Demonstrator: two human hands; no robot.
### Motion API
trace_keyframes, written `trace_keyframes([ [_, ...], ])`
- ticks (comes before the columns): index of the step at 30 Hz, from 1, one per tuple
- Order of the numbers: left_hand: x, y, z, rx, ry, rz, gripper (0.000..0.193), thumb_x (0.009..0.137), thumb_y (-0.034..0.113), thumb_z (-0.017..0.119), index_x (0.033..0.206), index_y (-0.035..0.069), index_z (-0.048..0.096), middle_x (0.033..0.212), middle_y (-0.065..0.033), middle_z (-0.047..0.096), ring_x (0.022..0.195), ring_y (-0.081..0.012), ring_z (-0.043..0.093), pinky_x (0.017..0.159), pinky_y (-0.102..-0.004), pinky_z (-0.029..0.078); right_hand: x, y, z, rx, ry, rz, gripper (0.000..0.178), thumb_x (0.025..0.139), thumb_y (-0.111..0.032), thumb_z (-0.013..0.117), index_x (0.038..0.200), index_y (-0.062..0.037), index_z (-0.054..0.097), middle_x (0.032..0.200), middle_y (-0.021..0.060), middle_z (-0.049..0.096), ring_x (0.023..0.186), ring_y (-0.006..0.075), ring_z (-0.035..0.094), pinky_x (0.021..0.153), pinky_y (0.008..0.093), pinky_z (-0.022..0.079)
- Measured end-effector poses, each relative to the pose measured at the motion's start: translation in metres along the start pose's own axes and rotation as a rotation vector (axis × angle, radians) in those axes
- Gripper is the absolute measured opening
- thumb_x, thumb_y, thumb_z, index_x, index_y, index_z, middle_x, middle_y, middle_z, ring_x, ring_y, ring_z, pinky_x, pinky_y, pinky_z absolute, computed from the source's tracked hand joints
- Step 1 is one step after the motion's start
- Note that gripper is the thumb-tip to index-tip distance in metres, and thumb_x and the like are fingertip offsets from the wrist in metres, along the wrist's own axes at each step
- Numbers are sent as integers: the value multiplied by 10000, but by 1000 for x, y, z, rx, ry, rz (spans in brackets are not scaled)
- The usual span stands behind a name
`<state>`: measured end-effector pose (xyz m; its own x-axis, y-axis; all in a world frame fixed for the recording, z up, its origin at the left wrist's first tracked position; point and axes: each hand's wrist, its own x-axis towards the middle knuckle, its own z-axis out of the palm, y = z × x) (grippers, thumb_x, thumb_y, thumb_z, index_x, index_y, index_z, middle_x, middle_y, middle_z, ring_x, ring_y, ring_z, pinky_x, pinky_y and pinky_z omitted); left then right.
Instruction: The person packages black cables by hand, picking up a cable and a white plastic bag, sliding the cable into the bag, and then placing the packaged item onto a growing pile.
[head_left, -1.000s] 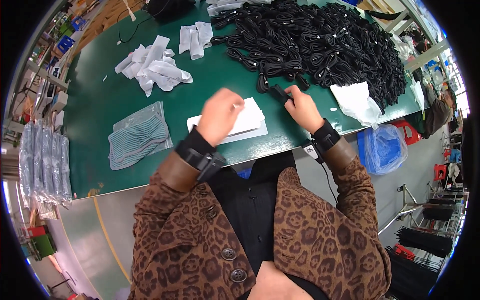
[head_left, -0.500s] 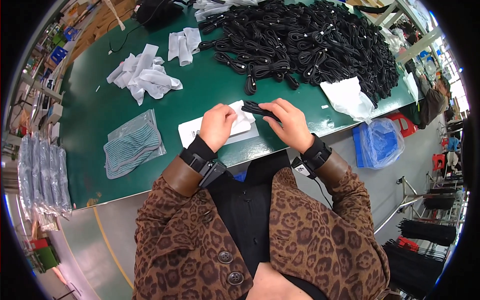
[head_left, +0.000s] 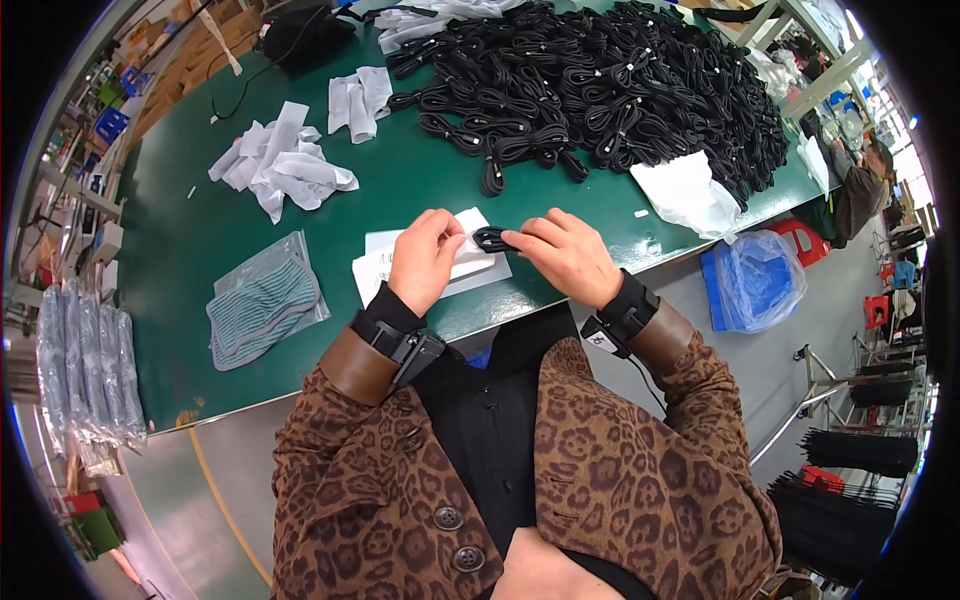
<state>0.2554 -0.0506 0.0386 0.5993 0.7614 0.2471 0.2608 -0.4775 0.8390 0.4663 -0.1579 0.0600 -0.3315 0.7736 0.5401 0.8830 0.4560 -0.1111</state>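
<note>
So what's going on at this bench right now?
A person at a green table holds a small coiled black cable between the left hand and right hand, above a stack of white bags. A big pile of coiled black cables lies beyond, crumpled white bags to the left.

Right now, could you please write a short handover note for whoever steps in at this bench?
Left hand: pinches the open end of a small white bag near the table's front edge.
Right hand: holds a coiled black cable at the bag's mouth.
Things: big pile of coiled black cables at the far right of the green table; loose white bags at the far left.
Done: one cable picked up and brought to a bag.
Left: that cable is not yet inside the bag; the pile looks unbagged.
</note>
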Motion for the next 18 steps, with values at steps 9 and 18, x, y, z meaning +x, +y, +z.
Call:
trace_keyframes([
  [9,3,14,-2,191,-27,396,85,795,-34,612,856,6,568,920,-108,579,827,-262,575,722,-328,475,-1,3,17,1043,-189,844,233,848,-66,671,1078,-63,632,869,19,582,852,144,577,720,263,488],
  [18,17,27,-18,-190,13,119,55,842,2,626,872,8,580,959,-85,614,827,-193,597,754,-295,476,33,-12,8,906,141,309,204,885,-31,637,1083,-18,591,1081,70,531,974,128,570,795,268,494],
])
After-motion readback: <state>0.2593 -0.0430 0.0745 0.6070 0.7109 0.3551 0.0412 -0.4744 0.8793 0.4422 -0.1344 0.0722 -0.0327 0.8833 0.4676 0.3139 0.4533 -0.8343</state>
